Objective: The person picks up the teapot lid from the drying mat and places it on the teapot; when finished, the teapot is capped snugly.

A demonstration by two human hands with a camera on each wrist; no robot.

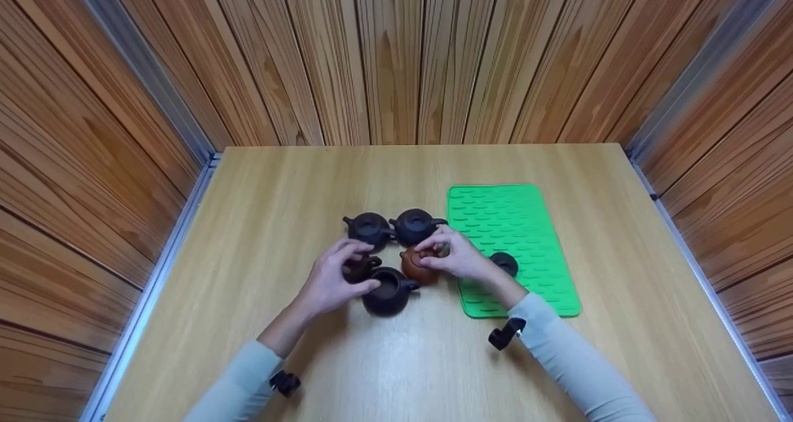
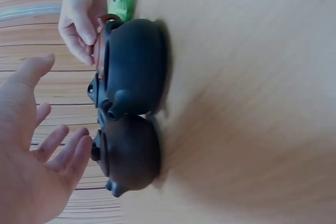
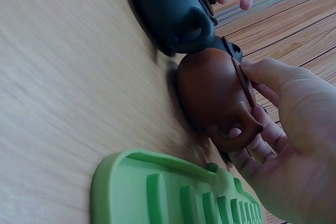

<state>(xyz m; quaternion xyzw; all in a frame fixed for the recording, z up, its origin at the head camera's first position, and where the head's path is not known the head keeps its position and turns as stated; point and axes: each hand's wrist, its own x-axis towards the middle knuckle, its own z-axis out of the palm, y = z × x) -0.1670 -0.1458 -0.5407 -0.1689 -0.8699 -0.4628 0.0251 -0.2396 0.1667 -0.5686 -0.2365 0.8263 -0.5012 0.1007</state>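
Observation:
My right hand (image 1: 458, 258) reaches over a reddish-brown teapot (image 3: 210, 90). Its thumb touches the edge of that pot's lid (image 3: 243, 83), with the other fingers on the far side by the handle. My left hand (image 1: 328, 279) hovers beside a dark brown lidded teapot (image 2: 131, 153), fingers spread and loosely bent, holding nothing. Close to the left thumb stands a black teapot (image 1: 385, 301) without a lid, its opening facing up. Behind these are two black lidded teapots, one at the left (image 1: 365, 231) and one at the right (image 1: 414, 227).
A green ridged mat (image 1: 514, 224) lies to the right of the teapots. On it, partly behind the right forearm, is a black round lid (image 1: 505, 264). The wooden table (image 1: 279, 199) is bordered by wood-plank walls (image 1: 396, 62) at the back and sides.

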